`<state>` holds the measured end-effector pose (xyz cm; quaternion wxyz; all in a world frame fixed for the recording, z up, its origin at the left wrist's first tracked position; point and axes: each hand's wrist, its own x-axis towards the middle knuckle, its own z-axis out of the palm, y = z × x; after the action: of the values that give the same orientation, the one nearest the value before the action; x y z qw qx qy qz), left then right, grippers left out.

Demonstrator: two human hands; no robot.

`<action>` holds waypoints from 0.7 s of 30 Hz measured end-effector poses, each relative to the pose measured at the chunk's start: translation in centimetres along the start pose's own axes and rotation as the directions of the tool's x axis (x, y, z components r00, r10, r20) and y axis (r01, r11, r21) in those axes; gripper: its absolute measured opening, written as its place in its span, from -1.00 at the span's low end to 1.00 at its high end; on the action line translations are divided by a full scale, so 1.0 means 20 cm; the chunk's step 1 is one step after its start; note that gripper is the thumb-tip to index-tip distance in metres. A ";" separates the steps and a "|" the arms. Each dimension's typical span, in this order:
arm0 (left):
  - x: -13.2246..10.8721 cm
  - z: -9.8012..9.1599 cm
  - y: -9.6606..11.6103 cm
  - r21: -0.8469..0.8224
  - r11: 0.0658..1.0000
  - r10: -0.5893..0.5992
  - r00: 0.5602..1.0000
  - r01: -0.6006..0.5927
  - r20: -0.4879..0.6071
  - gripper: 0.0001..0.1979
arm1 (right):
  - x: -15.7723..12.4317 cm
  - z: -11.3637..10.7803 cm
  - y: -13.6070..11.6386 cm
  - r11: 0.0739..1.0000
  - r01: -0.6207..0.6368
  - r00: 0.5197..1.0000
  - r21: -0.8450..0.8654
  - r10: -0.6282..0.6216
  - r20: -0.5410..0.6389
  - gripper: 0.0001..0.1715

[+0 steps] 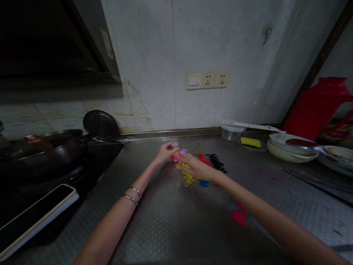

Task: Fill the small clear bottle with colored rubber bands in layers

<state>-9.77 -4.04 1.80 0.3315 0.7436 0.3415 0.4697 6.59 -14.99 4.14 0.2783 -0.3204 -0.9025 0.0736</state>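
My left hand is closed around a small clear jar, which stands upright on the metal counter with pink and yellow bits in its lower part. Just right of it, my right hand hovers over a pile of yellow rubber bands, its fingers bent together; what they pinch, if anything, is too small to tell. Pink bands lie behind the right hand. To its right are red bands and black bands. A blue bunch shows below the palm, partly covered.
A red flat piece lies by my right forearm. At left are a phone and a pan on the stove. Stacked bowls, a yellow sponge, a plastic tub and a red thermos stand at right.
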 end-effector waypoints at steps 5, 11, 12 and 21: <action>0.00 0.00 0.00 -0.005 1.000 -0.011 1.000 0.011 0.004 -0.71 | 0.26 -0.21 0.14 0.989 -0.146 0.984 0.026 0.148 -0.101 -0.84; 0.00 0.00 -0.01 -0.017 1.000 -0.014 1.000 0.015 0.018 -0.71 | 0.45 -0.34 0.23 0.973 -0.229 0.971 -0.004 0.229 0.063 -0.84; 0.00 0.00 -0.01 -0.014 1.000 -0.020 1.000 0.020 0.019 -0.71 | 0.47 -0.34 0.23 0.965 -0.264 0.959 -0.004 0.263 0.109 -0.84; 0.00 0.00 -0.02 0.034 0.999 -0.015 1.000 0.014 0.023 -0.71 | 0.58 -0.32 0.22 0.931 -0.365 0.897 -0.027 0.359 0.259 -0.90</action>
<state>-9.84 -3.87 1.46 0.3262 0.7519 0.3508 0.4530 5.05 -4.56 13.48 0.1428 -0.4668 -0.8549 0.1755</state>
